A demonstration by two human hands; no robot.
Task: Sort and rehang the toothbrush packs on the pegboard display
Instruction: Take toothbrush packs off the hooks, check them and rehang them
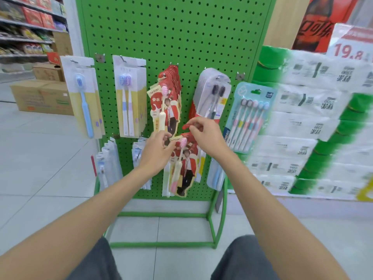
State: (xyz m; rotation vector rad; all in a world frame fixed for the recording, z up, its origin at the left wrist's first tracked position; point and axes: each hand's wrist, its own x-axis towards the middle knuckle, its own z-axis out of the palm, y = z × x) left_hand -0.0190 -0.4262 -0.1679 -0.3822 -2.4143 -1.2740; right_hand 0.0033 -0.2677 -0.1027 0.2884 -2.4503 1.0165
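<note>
Green pegboard (171, 33), floor-standing; its top runs out of frame. We note both hands low at centre on one red toothbrush pack (184, 170), held in front of the lower row.

Left hand (156, 152) pinches the pack's upper left edge between thumb and curled fingers, by the printed label. Right hand (205, 136) has its fingers curled, pinching the red top tab. The fingertips cover the hang hole, so we cannot tell whether it sits on a hook.

Just above, a stack of matching red packs (169, 98) hangs on a peg. Left of it we log a two-brush pack (129, 98) and a blue single-brush pack (84, 98). To the right are a dark-bristle pack (214, 91), its lower end behind the right hand, and a five-brush pack (248, 118).

Lower-row packs (107, 164) are mostly hidden by the wrists and the held pack. The paper goods stack (302, 128) at right is blurred, its print unreadable.
</note>
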